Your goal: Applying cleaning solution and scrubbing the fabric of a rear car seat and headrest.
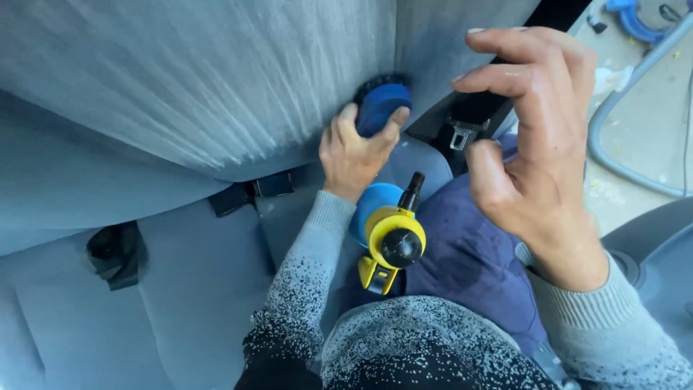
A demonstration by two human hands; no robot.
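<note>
My left hand (355, 150) grips a round blue scrub brush (381, 105) whose dark bristles press against the grey fabric seat back (202, 79), near its lower right corner. My right hand (538, 137) is raised in the air to the right, fingers spread and holding nothing. A spray bottle (390, 235) with a blue body and a yellow and black trigger head lies on my lap against dark blue trousers (476, 267), just below my left wrist.
A seat belt tongue (460, 134) hangs on a black strap beside the brush. Black belt buckles (249, 192) sit in the seat crease and a black strap loop (115, 253) lies at the left. A grey hose (613, 115) runs over the concrete floor outside.
</note>
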